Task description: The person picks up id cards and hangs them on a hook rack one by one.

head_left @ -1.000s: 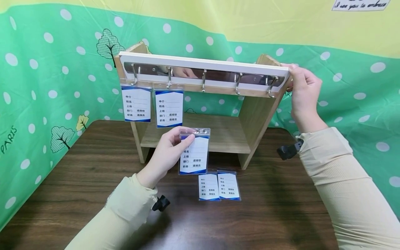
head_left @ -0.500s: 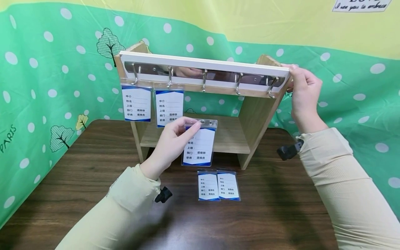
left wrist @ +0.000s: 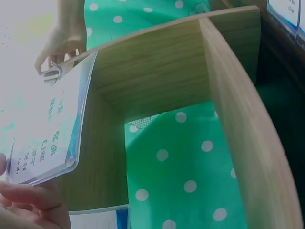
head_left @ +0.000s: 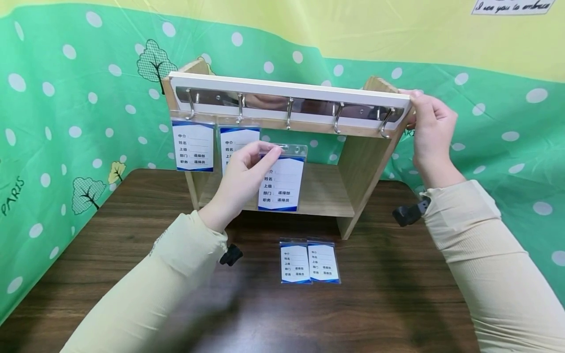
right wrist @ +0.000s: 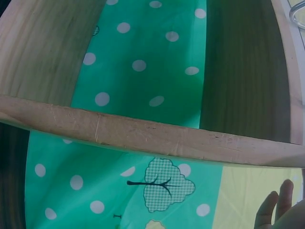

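My left hand (head_left: 240, 179) pinches a clear badge holder (head_left: 282, 189) by its upper left edge, thumb in front. This badge holder hangs upright in the air below the middle hook (head_left: 289, 115), apart from it. Two more badge holders, one at the far left (head_left: 194, 147) and one beside it (head_left: 229, 135), hang from the two left hooks; my left hand partly covers the second. At the right end of the hook rail (head_left: 304, 104), my right hand (head_left: 434, 130) grips the top corner of the wooden shelf (head_left: 364, 166). Some right fingers are hidden behind it.
On the dark wooden table (head_left: 273, 314) lie two more badge holders, a left one (head_left: 295, 264) and a right one (head_left: 323, 263), side by side before the shelf. A green dotted curtain (head_left: 101, 113) stands behind. The two right hooks (head_left: 337, 117) carry nothing.
My left hand has raised the badge holder from near the two on the table, up and slightly right, toward the middle hook. My right hand stays on the shelf corner.
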A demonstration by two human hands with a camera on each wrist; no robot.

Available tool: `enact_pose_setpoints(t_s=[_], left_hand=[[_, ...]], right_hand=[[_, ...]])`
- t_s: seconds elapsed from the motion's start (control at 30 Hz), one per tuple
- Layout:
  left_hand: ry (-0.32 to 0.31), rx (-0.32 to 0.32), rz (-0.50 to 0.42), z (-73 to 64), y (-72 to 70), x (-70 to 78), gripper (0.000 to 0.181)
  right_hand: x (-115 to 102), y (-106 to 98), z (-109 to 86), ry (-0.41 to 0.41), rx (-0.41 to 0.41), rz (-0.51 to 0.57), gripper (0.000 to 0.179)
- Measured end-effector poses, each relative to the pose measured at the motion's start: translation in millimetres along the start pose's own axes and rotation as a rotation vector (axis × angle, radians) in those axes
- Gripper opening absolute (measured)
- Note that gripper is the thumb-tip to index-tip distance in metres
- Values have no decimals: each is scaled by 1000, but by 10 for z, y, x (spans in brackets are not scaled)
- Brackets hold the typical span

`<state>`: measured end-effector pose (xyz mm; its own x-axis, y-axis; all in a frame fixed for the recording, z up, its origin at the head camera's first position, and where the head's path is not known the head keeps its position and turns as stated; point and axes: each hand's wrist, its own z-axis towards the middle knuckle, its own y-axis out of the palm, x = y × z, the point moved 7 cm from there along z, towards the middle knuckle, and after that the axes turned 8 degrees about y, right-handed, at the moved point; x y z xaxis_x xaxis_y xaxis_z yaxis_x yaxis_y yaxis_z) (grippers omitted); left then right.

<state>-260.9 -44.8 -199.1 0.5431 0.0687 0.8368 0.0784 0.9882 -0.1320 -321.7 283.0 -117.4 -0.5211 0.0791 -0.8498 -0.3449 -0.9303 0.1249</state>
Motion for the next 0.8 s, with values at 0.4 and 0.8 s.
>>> enact_pose_setpoints(t_s=[0.4, 0.8], left_hand=[[26, -5, 46, 195, -16, 33, 30], [48, 39, 80, 320, -34, 85, 31]], right_hand=[[-4, 8, -1, 8, 0, 12, 18], [0, 3, 2, 3, 0, 10, 18]])
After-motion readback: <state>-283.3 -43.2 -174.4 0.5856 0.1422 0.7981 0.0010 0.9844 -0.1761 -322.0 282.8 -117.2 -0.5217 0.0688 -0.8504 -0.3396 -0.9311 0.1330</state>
